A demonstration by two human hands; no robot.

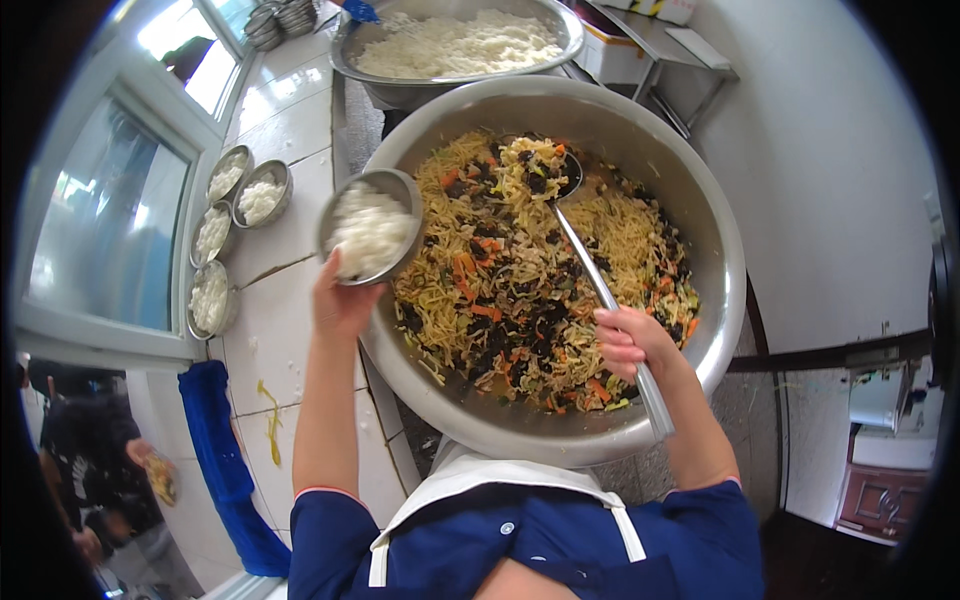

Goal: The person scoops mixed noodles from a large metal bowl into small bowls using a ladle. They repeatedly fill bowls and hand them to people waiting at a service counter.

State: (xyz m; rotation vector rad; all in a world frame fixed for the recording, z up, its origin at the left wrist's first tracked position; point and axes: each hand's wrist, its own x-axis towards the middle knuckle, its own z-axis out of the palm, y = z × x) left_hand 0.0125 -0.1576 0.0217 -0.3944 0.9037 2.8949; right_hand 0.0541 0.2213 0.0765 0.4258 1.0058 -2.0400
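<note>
My left hand grips a metal bowl of white rice, held over the left rim of a wide metal basin. In the basin lies a mix of shredded yellow vegetables, orange carrot strips and dark pieces. A metal ladle is in my right hand, its handle slanting down to the lower right. Its scoop, heaped with the mix, is over the far part of the basin. The bowl looks slightly blurred.
Several bowls of rice stand on the white tiled counter at left, by a window. A blue cloth hangs over the sill. Beyond the basin is a large tub of rice, with a blue-gloved hand at its edge. People are visible through the lower-left opening.
</note>
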